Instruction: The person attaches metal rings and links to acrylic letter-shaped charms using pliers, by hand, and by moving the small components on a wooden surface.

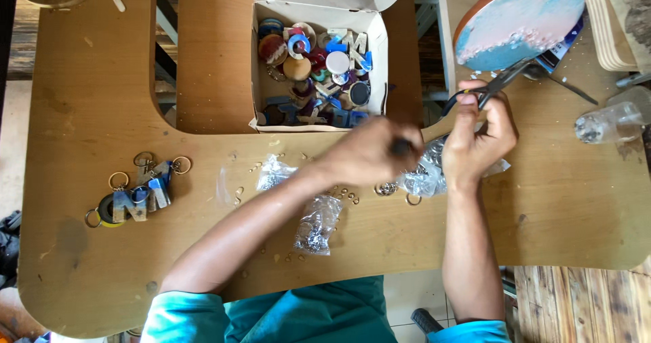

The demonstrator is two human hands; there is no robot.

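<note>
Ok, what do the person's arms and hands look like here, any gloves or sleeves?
Both hands are bare, no gloves. The left hand shows motion blur; the right hand is sharp. No rings, watch or bands are visible. Both forearms are uncovered, and short teal sleeves begin near the elbows at the bottom edge, matching the teal shirt.

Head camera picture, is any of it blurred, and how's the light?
In the head view the left hand is smeared by motion blur, so what it pinches is unclear; the right hand, holding black-handled pliers, is fairly sharp, as is the open white cardboard box of colourful pieces. Light is soft and even, shadows faint, with mild glare on the crinkled clear plastic bags.
</note>
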